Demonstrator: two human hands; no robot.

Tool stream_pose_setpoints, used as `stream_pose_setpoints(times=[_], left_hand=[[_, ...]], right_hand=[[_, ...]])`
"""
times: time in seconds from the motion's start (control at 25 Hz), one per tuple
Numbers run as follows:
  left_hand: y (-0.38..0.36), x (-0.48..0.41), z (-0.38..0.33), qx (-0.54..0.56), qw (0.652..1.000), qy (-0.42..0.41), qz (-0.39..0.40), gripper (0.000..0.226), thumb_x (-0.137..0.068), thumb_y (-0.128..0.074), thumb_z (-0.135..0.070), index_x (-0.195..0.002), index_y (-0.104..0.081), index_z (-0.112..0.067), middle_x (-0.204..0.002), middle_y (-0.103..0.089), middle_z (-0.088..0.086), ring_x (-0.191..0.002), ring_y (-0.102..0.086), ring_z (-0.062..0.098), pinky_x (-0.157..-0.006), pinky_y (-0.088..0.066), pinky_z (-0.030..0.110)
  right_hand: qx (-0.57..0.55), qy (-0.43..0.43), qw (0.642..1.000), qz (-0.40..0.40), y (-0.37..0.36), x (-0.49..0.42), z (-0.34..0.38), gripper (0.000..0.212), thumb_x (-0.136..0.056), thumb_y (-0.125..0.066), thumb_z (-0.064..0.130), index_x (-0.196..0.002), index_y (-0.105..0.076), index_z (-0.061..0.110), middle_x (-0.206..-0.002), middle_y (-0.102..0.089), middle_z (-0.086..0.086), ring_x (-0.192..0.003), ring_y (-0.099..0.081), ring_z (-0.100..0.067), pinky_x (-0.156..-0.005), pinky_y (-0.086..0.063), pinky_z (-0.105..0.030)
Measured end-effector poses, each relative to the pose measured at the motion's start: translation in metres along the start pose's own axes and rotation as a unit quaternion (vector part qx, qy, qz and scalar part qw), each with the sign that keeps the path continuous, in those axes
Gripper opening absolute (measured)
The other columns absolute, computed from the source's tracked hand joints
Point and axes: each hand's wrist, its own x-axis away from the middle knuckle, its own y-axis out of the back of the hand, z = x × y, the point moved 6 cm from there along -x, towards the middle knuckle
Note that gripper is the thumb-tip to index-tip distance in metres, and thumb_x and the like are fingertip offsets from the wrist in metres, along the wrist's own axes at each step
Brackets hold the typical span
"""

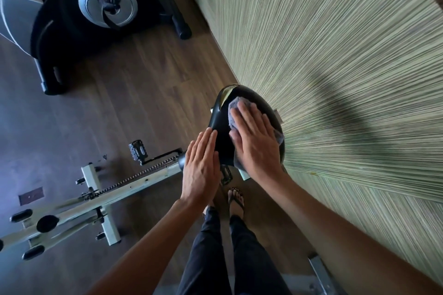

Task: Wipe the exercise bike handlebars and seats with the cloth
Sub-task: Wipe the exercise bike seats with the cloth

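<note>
One view only, taken from the head. The scene is viewed steeply downward, wide-angle. The seat (221,115) is framed close at centre; floor (119,103) is seen left, wall (335,55) right.

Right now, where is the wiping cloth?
In the head view, the cloth lies on the black seat, just right of centre, pressed under the flat right hand; the left hand rests beside it.

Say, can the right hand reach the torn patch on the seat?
Probably yes: the right hand presses the cloth on the seat just short of the torn patch, with nothing between.
</note>
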Motion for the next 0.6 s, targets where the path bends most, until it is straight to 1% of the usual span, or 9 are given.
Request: stream_pose_setpoints(times=[0.08,0.16,0.28,0.36,0.44,0.52,0.6], left_hand=[[0.0,-0.001,0.0,0.003,1.0,0.0,0.003,0.049,-0.105,-0.03,-0.021,-0.151,-0.039,-0.007,-0.158,-0.038,0.012,-0.148,-0.032,0.025,-0.122,-0.025,0.045],[0.002,-0.002,0.001,0.003,1.0,-0.002,0.006,0.05,-0.105,-0.031,-0.023,-0.151,-0.039,-0.007,-0.158,-0.038,0.012,-0.148,-0.032,0.025,-0.123,-0.024,0.042],[0.004,-0.001,0.003,0.004,1.0,-0.011,0.018,0.051,-0.105,-0.03,-0.025,-0.152,-0.038,-0.008,-0.159,-0.036,0.012,-0.148,-0.031,0.025,-0.123,-0.021,0.04],[0.004,0.0,0.002,0.0,1.0,-0.017,0.025,0.051,-0.105,-0.03,-0.025,-0.153,-0.037,-0.007,-0.16,-0.034,0.012,-0.149,-0.029,0.025,-0.124,-0.017,0.037],[0.004,-0.001,0.003,-0.001,0.999,-0.02,0.027,0.051,-0.106,-0.031,-0.024,-0.153,-0.037,-0.007,-0.16,-0.034,0.012,-0.15,-0.029,0.025,-0.124,-0.016,0.036],[0.003,-0.001,0.004,-0.002,0.999,-0.021,0.028,0.05,-0.106,-0.032,-0.024,-0.152,-0.038,-0.007,-0.159,-0.035,0.013,-0.149,-0.03,0.026,-0.124,-0.018,0.037],[0.003,-0.002,0.003,0.002,0.999,-0.021,0.029,0.05,-0.106,-0.032,-0.024,-0.152,-0.038,-0.007,-0.159,-0.035,0.013,-0.149,-0.03,0.026,-0.124,-0.02,0.038]], right_hand=[[-0.043,0.018,0.998,0.03,0.002,0.011,0.005,0.052,-0.105,-0.049,0.031,-0.153,-0.04,0.014,-0.164,-0.027,-0.005,-0.154,-0.019,-0.023,-0.125,-0.019,-0.048],[-0.079,0.002,0.995,0.062,0.01,0.009,-0.001,0.052,-0.103,-0.054,0.031,-0.151,-0.042,0.015,-0.165,-0.026,-0.006,-0.154,-0.017,-0.023,-0.126,-0.015,-0.048],[-0.044,0.02,0.996,0.081,0.011,0.02,-0.002,0.059,-0.101,-0.055,0.036,-0.155,-0.037,0.018,-0.166,-0.021,-0.005,-0.155,-0.013,-0.022,-0.126,-0.016,-0.045],[-0.019,0.021,0.998,0.057,0.007,0.025,-0.001,0.057,-0.104,-0.048,0.041,-0.156,-0.034,0.021,-0.166,-0.021,-0.005,-0.155,-0.014,-0.023,-0.126,-0.017,-0.045],[-0.001,-0.004,1.0,0.027,0.003,0.018,0.002,0.053,-0.106,-0.043,0.045,-0.155,-0.037,0.024,-0.165,-0.025,-0.005,-0.154,-0.016,-0.026,-0.125,-0.015,-0.043],[0.01,-0.018,1.0,-0.001,0.0,0.007,0.005,0.049,-0.107,-0.042,0.042,-0.153,-0.041,0.025,-0.163,-0.03,-0.006,-0.153,-0.02,-0.029,-0.124,-0.018,-0.042],[0.014,-0.007,0.999,-0.027,-0.003,0.006,0.005,0.045,-0.108,-0.046,0.034,-0.151,-0.044,0.024,-0.162,-0.034,-0.007,-0.151,-0.026,-0.03,-0.123,-0.023,-0.041]])
